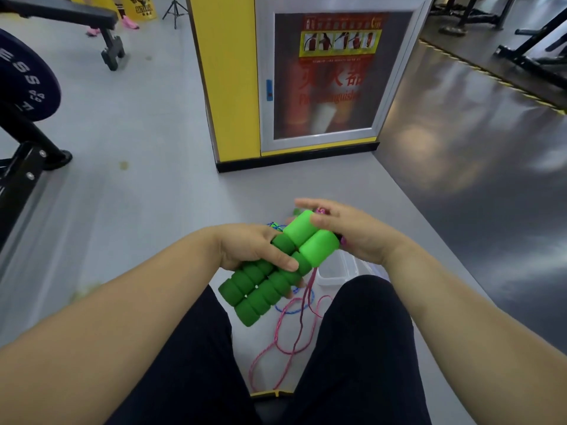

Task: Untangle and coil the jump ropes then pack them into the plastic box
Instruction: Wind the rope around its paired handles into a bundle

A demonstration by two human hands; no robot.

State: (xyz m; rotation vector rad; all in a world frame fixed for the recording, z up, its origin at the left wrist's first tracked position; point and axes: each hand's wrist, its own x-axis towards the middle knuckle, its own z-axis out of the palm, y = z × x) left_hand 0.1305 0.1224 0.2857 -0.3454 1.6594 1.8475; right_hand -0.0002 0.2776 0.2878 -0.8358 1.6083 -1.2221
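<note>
The left hand (251, 250) grips the paired green foam handles (264, 289) mid-length, and the right hand (359, 237) curls round their upper ends. Both are above the clear plastic box (334, 271) on the floor (153, 179). The pink cord (309, 283) trails loose between the legs and may snag the blue cord (290, 313) during coiling.

Grey floor (138, 210). On it, pink rope (277, 335) at 6 o'clock, blue rope (288, 312) crossing it, clear box (334, 271) at 5 o'clock.
</note>
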